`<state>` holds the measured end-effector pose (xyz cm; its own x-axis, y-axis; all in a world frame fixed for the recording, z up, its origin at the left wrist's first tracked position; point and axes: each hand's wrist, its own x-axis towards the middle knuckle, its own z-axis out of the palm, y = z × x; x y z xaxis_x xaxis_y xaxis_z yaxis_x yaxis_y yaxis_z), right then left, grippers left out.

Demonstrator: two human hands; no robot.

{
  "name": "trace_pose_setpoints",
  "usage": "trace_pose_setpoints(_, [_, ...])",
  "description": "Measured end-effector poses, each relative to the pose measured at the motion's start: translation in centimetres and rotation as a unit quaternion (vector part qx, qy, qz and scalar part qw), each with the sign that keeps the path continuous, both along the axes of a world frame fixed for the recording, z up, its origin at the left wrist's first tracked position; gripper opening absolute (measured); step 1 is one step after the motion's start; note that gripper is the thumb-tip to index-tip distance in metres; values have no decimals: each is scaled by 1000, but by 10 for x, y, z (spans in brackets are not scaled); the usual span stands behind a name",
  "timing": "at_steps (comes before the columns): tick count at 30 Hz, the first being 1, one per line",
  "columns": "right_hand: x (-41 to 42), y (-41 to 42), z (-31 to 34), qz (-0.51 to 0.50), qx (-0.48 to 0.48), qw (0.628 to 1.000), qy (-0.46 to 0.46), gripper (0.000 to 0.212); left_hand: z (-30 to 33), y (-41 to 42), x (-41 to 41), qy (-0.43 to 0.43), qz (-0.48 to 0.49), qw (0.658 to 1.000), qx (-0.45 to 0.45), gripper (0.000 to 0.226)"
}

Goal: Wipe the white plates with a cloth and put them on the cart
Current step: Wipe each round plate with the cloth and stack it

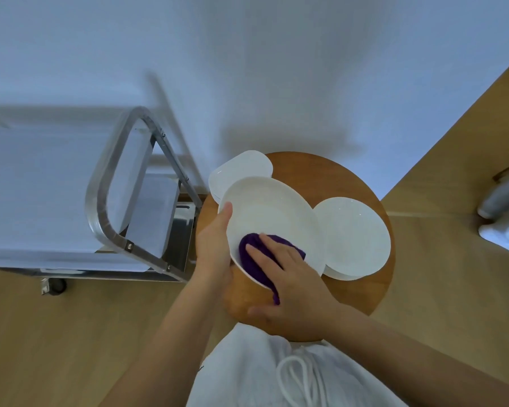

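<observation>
Currently wiping: large round white ceramic plate [272,212] tilted above the round wooden bench [347,177], near rim lowered toward the body, presumably to expose the inner face. Left hand [215,245] clamped on the left rim, thumb on top, steadying the plate against wiping pressure. Right hand [288,277] pressing the purple cloth [256,259] onto the near inner surface, fingers curled over it. Smaller round white plate [356,239] and rounded-square white plate [241,168] waiting on the bench. Steel cart [112,183] just beside, left, for short transfer.
</observation>
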<state>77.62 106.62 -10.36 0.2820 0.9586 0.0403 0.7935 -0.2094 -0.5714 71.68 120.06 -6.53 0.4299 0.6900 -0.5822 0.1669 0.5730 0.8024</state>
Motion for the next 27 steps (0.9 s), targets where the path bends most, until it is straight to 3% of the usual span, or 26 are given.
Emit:
trace_pose_setpoints(3, [12,3,10,-18,110,993,-33,60,4,6,2,-17,-47,999,-13,64])
trace_pose_setpoints(6, [38,2,39,-116,127,970,170,61,12,14,-8,-59,-108,992,1,100])
trace_pose_setpoints(8, [56,0,56,-192,116,904,364,56,11,23,-14,-50,-107,992,47,99])
trace_pose_setpoints(10, [68,-3,56,-213,134,830,497,61,-1,32,-15,43,-96,987,123,96])
trace_pose_setpoints(11, [70,-4,57,-222,143,799,541,62,-5,33,-15,68,-110,985,118,90])
trace_pose_setpoints(13, [66,-3,55,-252,149,743,601,61,-16,28,-17,-29,-149,988,-6,69])
trace_pose_setpoints(15, [62,-2,47,-274,149,698,645,73,-23,21,-24,-129,-93,981,-111,85])
trace_pose_setpoints(17, [60,-4,39,-289,143,672,667,76,-28,18,-29,-171,-55,973,-146,108])
trace_pose_setpoints(18, [60,-4,35,-291,140,660,679,69,-31,17,-33,-169,-46,975,-135,108])
trace_pose_setpoints(20, [59,-8,29,-290,132,645,694,65,-33,15,-32,-148,-19,982,-113,86])
trace_pose_setpoints(22, [61,-11,22,-299,113,664,677,58,-32,15,-31,-115,-12,991,-74,72])
trace_pose_setpoints(25, [68,-7,12,-419,97,718,548,43,-24,17,-34,-72,-22,997,18,72])
trace_pose_setpoints(27, [73,-1,10,-531,148,710,437,37,-16,22,-34,9,-33,994,108,66])
